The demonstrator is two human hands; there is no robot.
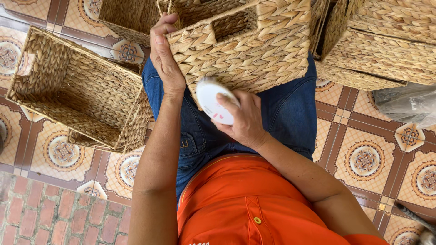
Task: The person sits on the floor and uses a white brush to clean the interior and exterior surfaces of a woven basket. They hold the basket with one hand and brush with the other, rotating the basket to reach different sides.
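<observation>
Head camera view, looking down: a woven seagrass basket [245, 45] is rested on the lap, on blue jeans [281, 113]. Its left edge is gripped by the left hand [165, 59], fingers curled over the rim. A white round object [215, 102] is clasped in the right hand [243, 120] and pressed against the basket's front wall. An empty open basket [77, 90] lies tilted at left on the patterned tile floor [363, 159]. More stacked baskets [377, 50] are seen at right.
</observation>
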